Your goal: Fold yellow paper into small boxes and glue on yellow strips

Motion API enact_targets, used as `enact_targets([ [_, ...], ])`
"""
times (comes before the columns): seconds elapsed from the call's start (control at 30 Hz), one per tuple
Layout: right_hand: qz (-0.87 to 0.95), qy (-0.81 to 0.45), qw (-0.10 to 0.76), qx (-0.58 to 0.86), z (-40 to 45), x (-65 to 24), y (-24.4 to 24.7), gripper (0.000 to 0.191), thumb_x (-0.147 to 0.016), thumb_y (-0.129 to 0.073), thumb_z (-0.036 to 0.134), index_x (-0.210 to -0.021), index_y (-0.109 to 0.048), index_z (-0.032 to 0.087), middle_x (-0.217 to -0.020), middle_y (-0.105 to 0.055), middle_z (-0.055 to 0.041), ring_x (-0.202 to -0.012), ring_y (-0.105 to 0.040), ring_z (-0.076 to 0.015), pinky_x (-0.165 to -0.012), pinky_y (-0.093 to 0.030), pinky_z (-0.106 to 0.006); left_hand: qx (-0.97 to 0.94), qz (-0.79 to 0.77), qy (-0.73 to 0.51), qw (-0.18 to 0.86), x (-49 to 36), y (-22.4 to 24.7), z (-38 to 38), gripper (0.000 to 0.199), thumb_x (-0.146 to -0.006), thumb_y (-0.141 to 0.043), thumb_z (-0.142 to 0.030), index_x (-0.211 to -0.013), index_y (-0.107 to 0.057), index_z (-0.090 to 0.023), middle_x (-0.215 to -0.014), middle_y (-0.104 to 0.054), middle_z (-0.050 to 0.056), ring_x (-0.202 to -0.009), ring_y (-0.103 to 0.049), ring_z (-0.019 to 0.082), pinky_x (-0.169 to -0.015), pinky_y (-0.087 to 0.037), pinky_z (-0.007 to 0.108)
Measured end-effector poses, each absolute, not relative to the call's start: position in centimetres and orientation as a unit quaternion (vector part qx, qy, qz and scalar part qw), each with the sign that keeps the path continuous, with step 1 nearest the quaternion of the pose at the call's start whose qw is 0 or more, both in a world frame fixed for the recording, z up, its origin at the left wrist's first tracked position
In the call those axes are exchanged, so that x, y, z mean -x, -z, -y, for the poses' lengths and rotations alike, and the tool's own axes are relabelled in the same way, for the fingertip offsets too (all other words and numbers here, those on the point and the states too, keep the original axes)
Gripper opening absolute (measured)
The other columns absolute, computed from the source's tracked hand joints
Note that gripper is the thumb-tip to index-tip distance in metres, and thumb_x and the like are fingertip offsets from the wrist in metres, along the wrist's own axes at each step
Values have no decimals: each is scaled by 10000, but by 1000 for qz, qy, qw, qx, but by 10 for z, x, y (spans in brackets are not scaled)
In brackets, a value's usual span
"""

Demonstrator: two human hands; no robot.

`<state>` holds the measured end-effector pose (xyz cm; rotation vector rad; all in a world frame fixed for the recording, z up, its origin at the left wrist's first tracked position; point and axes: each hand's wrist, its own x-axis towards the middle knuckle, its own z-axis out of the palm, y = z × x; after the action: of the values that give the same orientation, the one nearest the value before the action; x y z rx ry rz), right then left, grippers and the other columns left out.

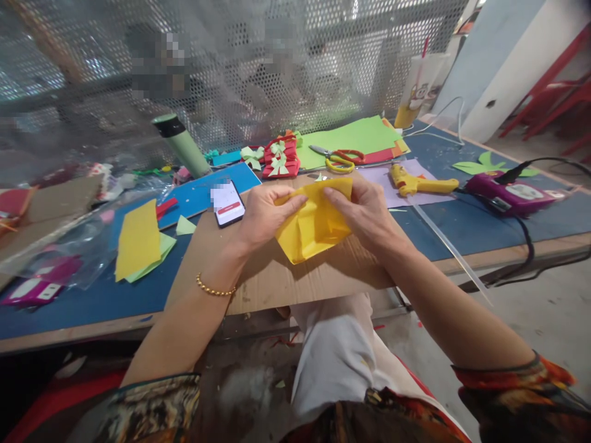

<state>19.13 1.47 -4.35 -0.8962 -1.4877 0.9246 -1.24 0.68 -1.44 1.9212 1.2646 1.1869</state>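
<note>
While the long blue tabletop [143,301] runs around the flat brown cardboard sheet [268,283], you've got the creased yellow paper [316,221] over that sheet, left hand [265,215] and right hand [369,212] pinching its upper edge, equally near; long axis unclear. Cardboard's right: yellow plastic glue gun [413,183]. Behind: red-and-yellow-handled scissors [333,154]. Left rear: black-edged lit phone [229,203]. None block your fingers.
</note>
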Motion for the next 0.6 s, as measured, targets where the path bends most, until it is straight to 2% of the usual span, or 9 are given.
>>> enact_targets([
  [0.17,588,-443,566,371,-19,-193,46,313,-832,-861,502,-851,-733,217,-819,-733,-22,-719,-687,-181,-609,-546,-291,-674,-476,-436,360,13,14,-7,465,-751,-895,-616,-803,-799,-164,-806,-791,64,-705,-696,175,-593,-540,255],
  [0.27,566,-483,563,360,-18,-194,46,333,-799,-883,535,-864,-756,234,-830,-762,-23,-744,-740,-212,-631,-582,-314,-649,-486,-420,407,12,11,-5,429,-709,-925,-560,-812,-804,-162,-814,-799,59,-706,-711,177,-598,-553,258],
  [0.6,510,-554,552,358,-15,-196,42,244,-739,-891,433,-861,-775,256,-831,-808,-3,-744,-783,-228,-661,-607,-322,-635,-512,-397,420,11,9,-4,257,-772,-848,-425,-749,-779,-178,-779,-799,49,-686,-723,176,-590,-551,259],
])
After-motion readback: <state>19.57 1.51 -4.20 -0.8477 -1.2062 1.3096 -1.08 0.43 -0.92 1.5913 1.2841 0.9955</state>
